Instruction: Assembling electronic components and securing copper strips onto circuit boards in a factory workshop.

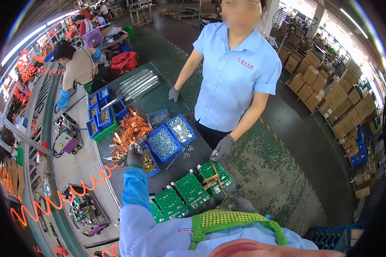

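Note:
My left hand [135, 155], in a grey glove at the end of a blue sleeve, reaches over a small blue bin of brass-coloured parts [150, 162], with its fingers curled. I cannot tell what they hold. My right hand [241, 204], also grey-gloved, lies at the table's near edge beside a row of green circuit boards [188, 190]. Nothing is in it. One board carries copper strips [212, 177]. A pile of copper strips [131, 128] lies just beyond my left hand.
A co-worker in a light blue shirt stands across the table, one gloved hand [222, 147] near the boards and the other [173, 94] on the table edge. Blue bins of silver hardware [171, 137], metal rails [139, 83], another seated person [77, 64] and stacked cartons [330, 94] surround the table.

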Demonstrator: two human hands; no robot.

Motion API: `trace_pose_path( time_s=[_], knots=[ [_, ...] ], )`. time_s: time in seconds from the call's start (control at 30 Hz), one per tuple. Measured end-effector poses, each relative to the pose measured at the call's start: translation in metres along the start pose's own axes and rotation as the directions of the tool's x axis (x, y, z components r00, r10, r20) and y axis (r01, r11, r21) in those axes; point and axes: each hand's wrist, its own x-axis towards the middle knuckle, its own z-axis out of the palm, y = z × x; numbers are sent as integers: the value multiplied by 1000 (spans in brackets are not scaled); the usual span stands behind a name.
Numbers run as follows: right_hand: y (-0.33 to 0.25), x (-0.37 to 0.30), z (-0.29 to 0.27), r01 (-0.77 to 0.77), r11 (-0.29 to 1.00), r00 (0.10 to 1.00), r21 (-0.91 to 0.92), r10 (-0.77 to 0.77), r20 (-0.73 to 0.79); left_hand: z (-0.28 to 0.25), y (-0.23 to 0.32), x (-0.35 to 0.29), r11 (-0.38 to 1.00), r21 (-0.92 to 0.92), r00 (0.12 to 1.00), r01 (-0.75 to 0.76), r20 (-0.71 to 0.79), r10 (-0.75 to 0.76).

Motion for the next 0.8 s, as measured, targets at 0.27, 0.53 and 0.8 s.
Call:
trace_pose_path(
  time_s=[0.27,0.53,0.8],
  knots=[
    [-15,-10,-13,-41,999,998,-13,42,36,53,-8,-32,975,187,941,-119,334,51],
    [-23,6,-47,291,957,954,-9,-290,-69,135,15,-150,994,-100,840,42,543,19],
    [-45,32,-74,495,852,842,-171,-519,-145,39,-14,-252,971,-172,835,169,548,-48]
  ],
)
